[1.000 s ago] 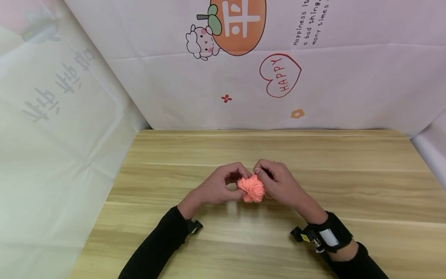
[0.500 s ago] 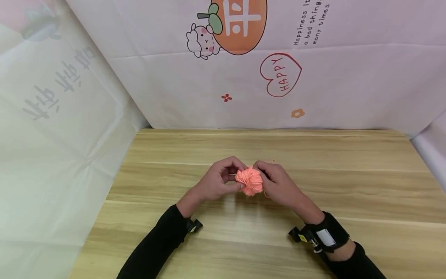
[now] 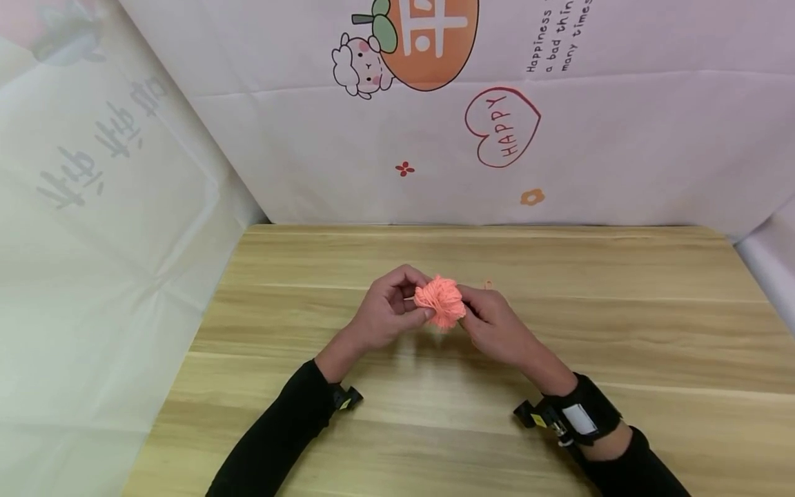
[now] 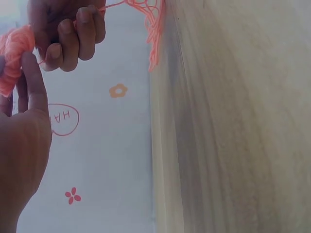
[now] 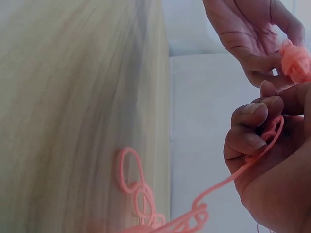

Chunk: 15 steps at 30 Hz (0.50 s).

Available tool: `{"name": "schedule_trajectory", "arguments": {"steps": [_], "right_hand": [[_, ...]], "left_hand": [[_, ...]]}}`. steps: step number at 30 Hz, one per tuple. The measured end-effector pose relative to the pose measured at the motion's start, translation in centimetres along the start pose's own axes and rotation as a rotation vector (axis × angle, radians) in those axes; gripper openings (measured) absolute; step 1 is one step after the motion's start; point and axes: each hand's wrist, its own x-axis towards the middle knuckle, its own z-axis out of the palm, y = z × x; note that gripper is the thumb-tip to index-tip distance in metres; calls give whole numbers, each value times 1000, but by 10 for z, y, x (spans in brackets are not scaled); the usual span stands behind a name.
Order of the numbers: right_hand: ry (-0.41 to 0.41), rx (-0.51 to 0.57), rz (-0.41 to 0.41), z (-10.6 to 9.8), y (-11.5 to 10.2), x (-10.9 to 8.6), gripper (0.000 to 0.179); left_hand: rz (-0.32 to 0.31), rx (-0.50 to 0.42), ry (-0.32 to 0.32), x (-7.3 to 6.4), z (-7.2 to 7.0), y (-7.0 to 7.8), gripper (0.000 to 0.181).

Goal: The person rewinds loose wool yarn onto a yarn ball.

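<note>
A small bundle of coral-pink wound yarn (image 3: 439, 302) is held above the table, showing its pinched-in middle and fanned loops. My left hand (image 3: 388, 310) grips it from the left, the thumb on the near face. Close against its right side is my right hand (image 3: 499, 328). In the right wrist view, the curled fingers (image 5: 248, 141) of that hand hold a yarn strand (image 5: 223, 182) across the palm. Loose yarn loops (image 5: 138, 194) trail from the strand near the table; the left wrist view also shows this hanging tangle (image 4: 153, 36). The right fingertips are hidden in the head view.
The wooden table (image 3: 621, 331) extends around both hands. Behind it stands a white printed cloth (image 3: 310, 159), and another white sheet (image 3: 112, 276) hangs on the left. Each wrist wears a black camera mount, such as the right one (image 3: 559, 417).
Both hands have lifted the yarn bundle up and slightly leftward, away from the body. The bundle has turned a little, and the right fingertips have gone behind it. The head view has tilted slightly down.
</note>
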Motion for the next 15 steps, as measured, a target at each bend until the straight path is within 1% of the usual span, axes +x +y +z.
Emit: {"name": "schedule_trajectory", "arguments": {"steps": [3, 6, 11, 15], "right_hand": [[-7, -31, -41, 4, 15, 1, 25], [-11, -43, -57, 8, 29, 3, 23], [-1, -51, -56, 11, 33, 4, 26], [-8, -73, -85, 12, 31, 4, 27]], "left_hand": [[4, 11, 41, 1, 0, 1, 28], [5, 22, 88, 1, 0, 1, 28], [5, 49, 163, 4, -1, 2, 26], [-2, 71, 223, 4, -1, 1, 27]]}}
